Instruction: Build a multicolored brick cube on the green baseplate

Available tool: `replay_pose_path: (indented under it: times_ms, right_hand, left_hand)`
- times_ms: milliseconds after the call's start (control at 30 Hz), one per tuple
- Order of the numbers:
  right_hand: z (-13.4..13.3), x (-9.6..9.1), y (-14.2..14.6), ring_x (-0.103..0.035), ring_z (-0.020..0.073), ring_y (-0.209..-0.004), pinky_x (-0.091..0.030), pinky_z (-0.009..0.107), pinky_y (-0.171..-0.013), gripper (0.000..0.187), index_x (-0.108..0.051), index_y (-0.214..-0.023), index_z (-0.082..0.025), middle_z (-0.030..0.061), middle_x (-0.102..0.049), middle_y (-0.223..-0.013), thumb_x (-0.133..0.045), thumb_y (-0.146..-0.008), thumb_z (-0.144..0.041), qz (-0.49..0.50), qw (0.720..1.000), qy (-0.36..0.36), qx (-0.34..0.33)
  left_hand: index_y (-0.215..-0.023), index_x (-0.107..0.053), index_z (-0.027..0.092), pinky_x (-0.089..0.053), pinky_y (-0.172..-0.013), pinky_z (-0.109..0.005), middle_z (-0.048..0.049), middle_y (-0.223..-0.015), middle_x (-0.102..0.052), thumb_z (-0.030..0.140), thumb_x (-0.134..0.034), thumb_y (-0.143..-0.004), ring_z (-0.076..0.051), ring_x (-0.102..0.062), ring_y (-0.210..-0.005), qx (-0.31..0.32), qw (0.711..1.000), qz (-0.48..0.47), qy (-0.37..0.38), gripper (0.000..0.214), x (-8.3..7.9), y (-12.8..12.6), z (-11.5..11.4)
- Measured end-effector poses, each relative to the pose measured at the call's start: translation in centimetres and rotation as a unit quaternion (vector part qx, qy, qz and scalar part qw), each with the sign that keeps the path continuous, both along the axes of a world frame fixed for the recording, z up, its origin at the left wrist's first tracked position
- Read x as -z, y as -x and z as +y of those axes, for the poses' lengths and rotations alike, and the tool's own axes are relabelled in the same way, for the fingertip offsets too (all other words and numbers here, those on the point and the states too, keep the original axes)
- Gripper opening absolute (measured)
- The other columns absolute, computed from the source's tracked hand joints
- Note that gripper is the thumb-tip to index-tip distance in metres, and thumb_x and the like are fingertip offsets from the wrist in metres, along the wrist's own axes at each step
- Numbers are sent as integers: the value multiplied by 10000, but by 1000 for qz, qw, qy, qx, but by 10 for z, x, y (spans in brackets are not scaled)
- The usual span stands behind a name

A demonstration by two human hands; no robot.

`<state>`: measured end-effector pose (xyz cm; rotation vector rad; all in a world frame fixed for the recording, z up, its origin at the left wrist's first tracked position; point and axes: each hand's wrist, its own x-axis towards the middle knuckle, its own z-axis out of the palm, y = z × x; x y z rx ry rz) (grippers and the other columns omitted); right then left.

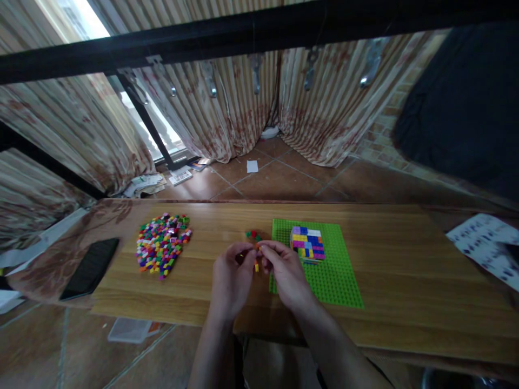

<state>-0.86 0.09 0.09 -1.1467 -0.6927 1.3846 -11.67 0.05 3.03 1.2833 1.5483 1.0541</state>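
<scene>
My left hand (234,278) and my right hand (286,273) meet above the wooden table, the fingers of each closed in a pinch. Between their fingertips shows a small orange toy brick (258,246), partly covered by the fingers; whether it is joined to others I cannot tell. Just beyond the fingertips lie a few green and red bricks (253,235). A yellow brick (257,267) shows between my hands. To the right, a block of stacked multicoloured bricks (308,243) stands on the green studded baseplate (336,283); my right hand overlaps the plate's left edge.
A heap of loose coloured bricks (162,243) lies on the left of the wooden table (405,270). Further left is a dark tablet-like slab (90,268). A printed sheet (486,246) lies at the right. A black bar (251,32) with hanging metal clips crosses above.
</scene>
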Motion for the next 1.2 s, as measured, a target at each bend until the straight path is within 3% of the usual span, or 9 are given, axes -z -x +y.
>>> replay_pose_path:
  times_ms: [100,200,300,433,700,867,1000,1200]
  right_hand:
    - [-1,7,-5,-585,165,-651,-473,299,-620,139,-706,-851,-213,9,-674,-725,-610,-789,-292,-211,977,-42,-2]
    - [-2,10,-8,-628,212,-849,-480,361,-818,184,-713,-865,-212,63,-701,-907,-549,-809,-148,-418,903,-92,-29]
    - [-4,12,-8,-633,229,-860,-477,370,-833,234,-708,-888,-187,91,-682,-914,-513,-817,-79,-504,855,-99,-74]
    - [-4,15,-8,-636,229,-881,-485,360,-831,221,-690,-908,-184,89,-662,-929,-519,-822,-74,-529,838,-105,-88]
    - [-3,12,-11,-629,187,-793,-502,341,-800,348,-670,-1070,-149,80,-650,-977,-539,-767,-41,-499,855,-104,-96]
    - [-4,7,-16,-644,197,-858,-491,344,-823,310,-695,-1015,-185,65,-667,-958,-536,-775,-72,-497,857,-116,-76]
    - [-8,4,-15,-651,194,-780,-488,336,-752,176,-703,-902,-215,31,-687,-861,-606,-772,-148,-495,857,-103,-98]
    - [-12,13,-5,-642,229,-743,-452,348,-670,129,-654,-833,-219,31,-678,-815,-673,-735,-137,-575,798,-101,-147]
  left_hand:
    - [-858,-737,150,-451,-633,-254,-52,-749,-718,242,-601,-785,-167,-634,-672,-41,994,102,12,180,1,14,4]
    - [-848,-749,157,-424,-647,-269,-70,-753,-724,203,-560,-812,-182,-637,-692,-24,972,229,47,198,0,25,8]
    - [-863,-752,168,-419,-671,-271,-80,-791,-737,175,-532,-834,-186,-647,-729,2,956,286,71,223,3,29,10]
    - [-885,-748,170,-433,-702,-272,-83,-820,-747,145,-526,-833,-186,-657,-758,15,954,291,74,229,8,29,11]
    - [-964,-750,178,-464,-747,-306,-108,-866,-756,160,-501,-855,-225,-679,-833,-8,952,294,80,273,1,40,11]
    - [-1013,-731,168,-464,-745,-311,-131,-957,-754,183,-490,-865,-240,-677,-884,-20,944,316,89,284,-1,56,9]
    - [-1002,-719,160,-449,-739,-298,-131,-931,-748,162,-478,-862,-229,-670,-879,-21,936,335,108,279,2,60,7]
    - [-876,-693,173,-410,-707,-278,-115,-869,-724,104,-453,-860,-208,-641,-809,21,938,330,107,250,7,48,7]
